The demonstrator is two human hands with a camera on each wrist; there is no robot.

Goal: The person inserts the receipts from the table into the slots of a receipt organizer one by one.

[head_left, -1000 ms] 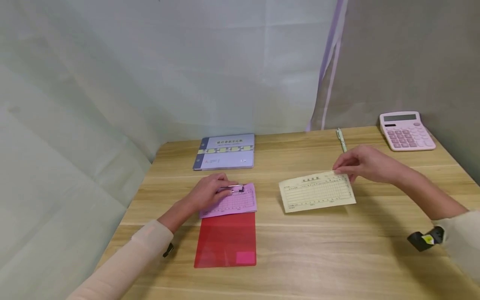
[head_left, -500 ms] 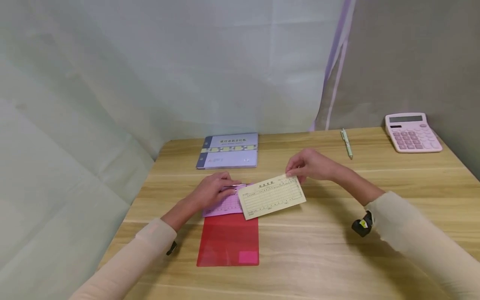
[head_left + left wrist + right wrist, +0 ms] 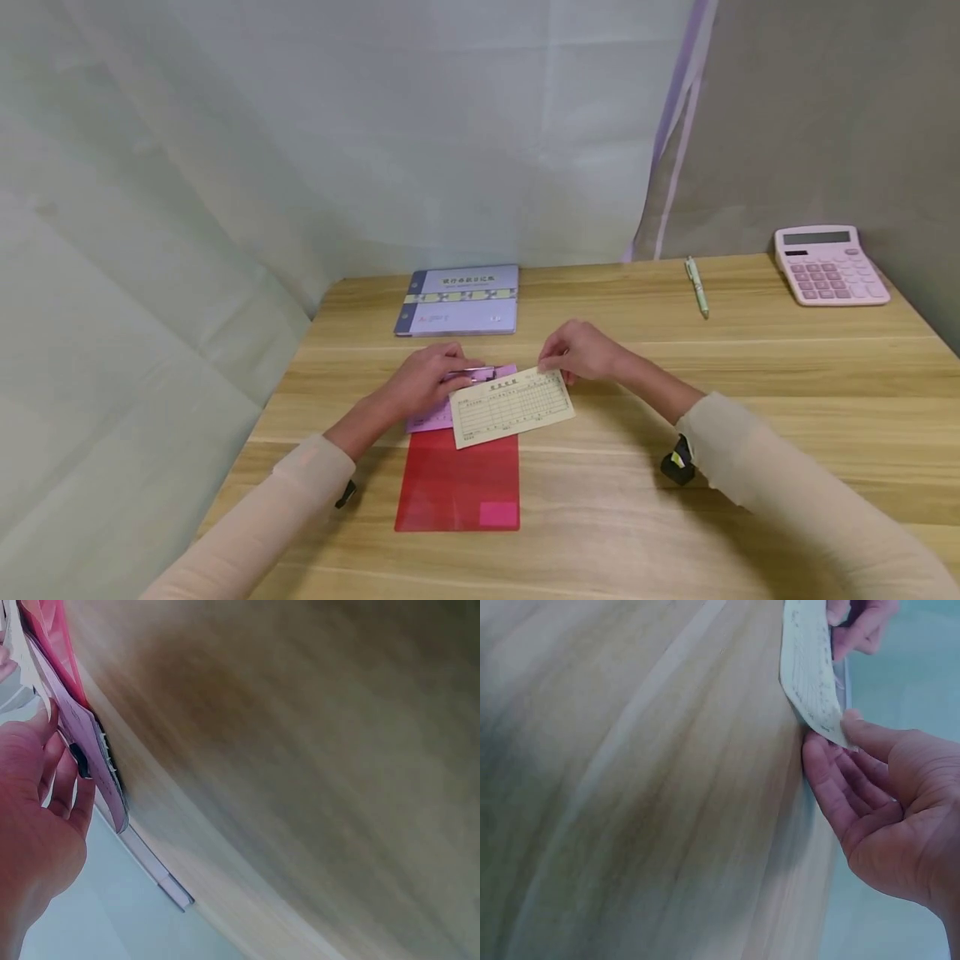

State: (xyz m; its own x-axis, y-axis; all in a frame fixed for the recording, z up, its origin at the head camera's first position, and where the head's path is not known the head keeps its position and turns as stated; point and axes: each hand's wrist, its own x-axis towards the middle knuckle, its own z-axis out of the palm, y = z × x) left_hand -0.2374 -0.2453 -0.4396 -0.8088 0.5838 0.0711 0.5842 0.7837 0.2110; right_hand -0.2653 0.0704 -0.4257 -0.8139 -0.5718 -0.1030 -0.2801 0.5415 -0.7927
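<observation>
A translucent red clipboard [image 3: 457,483] lies on the table, a pink printed form [image 3: 427,419] at its top end. My left hand [image 3: 420,383] grips the metal clip [image 3: 474,372] there between thumb and fingers. A pale yellow printed form [image 3: 512,410] slants over the pink one, its left end close to the left fingertips. At its upper right corner, my right hand [image 3: 588,352] pinches the yellow sheet. In the right wrist view, thumb and index finger meet on the form [image 3: 810,671]. Whether the yellow form touches the clip cannot be made out.
Behind the clipboard lies a blue-and-white account book [image 3: 459,302]. A light green pen [image 3: 697,287] and a pink calculator [image 3: 831,267] are at the back right of the wooden table [image 3: 750,358]. Pale curtains hang along the back and left edges.
My right hand has brought the yellow form leftward, from beside the clipboard to over the pink form, uncovering the pen's lower end. The left hand has stayed on the clip.
</observation>
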